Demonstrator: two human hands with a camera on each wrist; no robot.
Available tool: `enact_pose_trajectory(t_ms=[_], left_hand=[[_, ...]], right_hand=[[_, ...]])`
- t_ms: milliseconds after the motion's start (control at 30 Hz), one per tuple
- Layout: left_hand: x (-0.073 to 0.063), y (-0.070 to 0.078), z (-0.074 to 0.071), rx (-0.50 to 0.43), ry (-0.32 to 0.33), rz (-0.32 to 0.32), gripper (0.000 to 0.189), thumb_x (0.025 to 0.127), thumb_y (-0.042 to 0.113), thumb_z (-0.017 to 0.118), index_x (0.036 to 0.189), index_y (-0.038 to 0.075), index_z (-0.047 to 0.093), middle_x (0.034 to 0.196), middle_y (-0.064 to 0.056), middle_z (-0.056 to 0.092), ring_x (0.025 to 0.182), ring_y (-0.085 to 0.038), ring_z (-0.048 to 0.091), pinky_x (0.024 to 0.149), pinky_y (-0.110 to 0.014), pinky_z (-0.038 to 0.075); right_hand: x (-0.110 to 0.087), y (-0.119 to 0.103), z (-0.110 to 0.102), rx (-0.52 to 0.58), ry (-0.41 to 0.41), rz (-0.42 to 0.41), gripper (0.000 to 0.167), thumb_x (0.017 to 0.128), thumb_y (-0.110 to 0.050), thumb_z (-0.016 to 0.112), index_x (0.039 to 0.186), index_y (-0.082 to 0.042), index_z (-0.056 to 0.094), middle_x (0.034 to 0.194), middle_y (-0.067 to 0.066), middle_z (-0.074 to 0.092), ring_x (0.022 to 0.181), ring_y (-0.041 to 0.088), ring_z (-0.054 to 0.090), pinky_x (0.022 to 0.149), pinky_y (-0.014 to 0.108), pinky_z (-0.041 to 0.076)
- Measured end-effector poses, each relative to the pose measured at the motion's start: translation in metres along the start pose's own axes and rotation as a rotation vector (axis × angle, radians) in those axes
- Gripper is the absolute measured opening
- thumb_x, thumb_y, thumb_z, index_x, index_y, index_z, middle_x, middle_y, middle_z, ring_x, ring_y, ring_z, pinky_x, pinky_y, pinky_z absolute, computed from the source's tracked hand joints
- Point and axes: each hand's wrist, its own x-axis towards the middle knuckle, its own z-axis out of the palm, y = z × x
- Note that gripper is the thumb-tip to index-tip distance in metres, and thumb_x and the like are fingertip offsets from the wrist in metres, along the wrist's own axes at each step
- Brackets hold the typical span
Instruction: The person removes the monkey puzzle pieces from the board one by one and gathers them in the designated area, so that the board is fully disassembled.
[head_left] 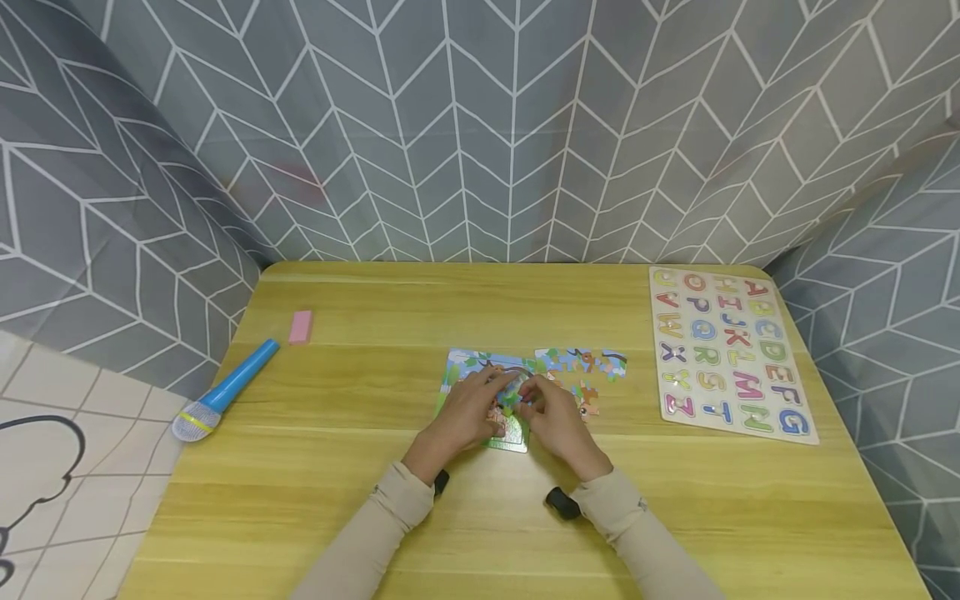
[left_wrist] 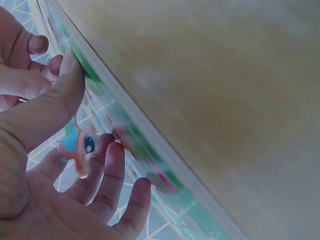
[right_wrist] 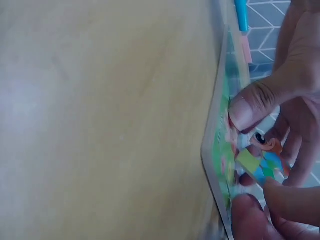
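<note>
A jigsaw board (head_left: 509, 442) with a cartoon picture lies on the table, partly covered by both hands. My left hand (head_left: 468, 408) rests over it, thumb and fingertips touching its surface. From the other side my right hand (head_left: 557, 419) reaches in, its thumb and finger at the edge of a jigsaw piece (right_wrist: 270, 162). This piece is orange, blue and green with a printed eye, and stands tilted over the board between the hands. In the left wrist view the piece (left_wrist: 86, 147) shows close by the left fingers (left_wrist: 107, 170), partly hidden behind the left thumb.
More jigsaw pieces (head_left: 588, 362) lie right of the board. At the far right is an alphabet board (head_left: 731, 354) with colourful letters. On the left are a pink block (head_left: 301, 327) and a blue toy microphone (head_left: 228, 387). A grey patterned curtain (head_left: 480, 133) hangs behind the table.
</note>
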Motion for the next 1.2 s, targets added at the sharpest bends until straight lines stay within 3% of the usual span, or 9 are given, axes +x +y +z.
enact_pose_trajectory(t_ms=[167, 300, 500, 767, 1200], left_hand=[[0.001, 0.0, 0.001, -0.033, 0.0, -0.025, 0.102, 0.073, 0.014, 0.09, 0.157, 0.02, 0.034, 0.147, -0.007, 0.053, 0.136, -0.035, 0.049, 0.113, -0.058, 0.041], [0.001, 0.0, 0.001, -0.048, -0.017, -0.046, 0.105, 0.074, 0.015, 0.09, 0.159, 0.021, 0.029, 0.155, -0.009, 0.045, 0.144, -0.036, 0.042, 0.118, -0.061, 0.034], [-0.001, -0.001, -0.001, -0.062, -0.011, -0.059, 0.104, 0.073, 0.013, 0.09, 0.158, 0.022, 0.03, 0.156, -0.008, 0.045, 0.144, -0.036, 0.041, 0.119, -0.061, 0.032], [-0.003, -0.001, -0.001, -0.043, -0.006, -0.05, 0.098, 0.074, 0.015, 0.089, 0.156, 0.02, 0.036, 0.151, -0.01, 0.048, 0.142, -0.037, 0.044, 0.117, -0.059, 0.036], [-0.004, -0.001, 0.0, -0.016, -0.024, -0.01, 0.078, 0.078, 0.017, 0.086, 0.147, 0.016, 0.051, 0.15, -0.01, 0.049, 0.142, -0.035, 0.044, 0.115, -0.058, 0.038]], right_hand=[[-0.006, 0.009, -0.02, 0.089, -0.02, 0.032, 0.012, 0.095, -0.009, 0.067, 0.107, -0.005, 0.065, 0.104, 0.015, 0.073, 0.079, 0.018, 0.071, 0.064, 0.027, 0.057], [-0.014, 0.022, -0.046, 0.127, 0.047, 0.077, 0.014, 0.096, -0.01, 0.066, 0.107, -0.002, 0.065, 0.103, 0.019, 0.074, 0.085, 0.022, 0.073, 0.066, 0.024, 0.058], [-0.027, 0.044, -0.078, 0.16, 0.125, 0.15, 0.019, 0.099, -0.01, 0.062, 0.113, 0.002, 0.062, 0.095, 0.02, 0.074, 0.077, 0.019, 0.071, 0.065, 0.025, 0.059], [-0.038, 0.061, -0.099, 0.1, 0.199, 0.211, 0.026, 0.101, -0.016, 0.06, 0.12, 0.002, 0.062, 0.098, 0.018, 0.072, 0.073, 0.011, 0.069, 0.063, 0.024, 0.059], [-0.049, 0.076, -0.118, -0.008, 0.229, 0.252, 0.027, 0.102, -0.016, 0.059, 0.121, 0.002, 0.062, 0.099, 0.019, 0.073, 0.068, 0.005, 0.064, 0.058, 0.02, 0.053]])
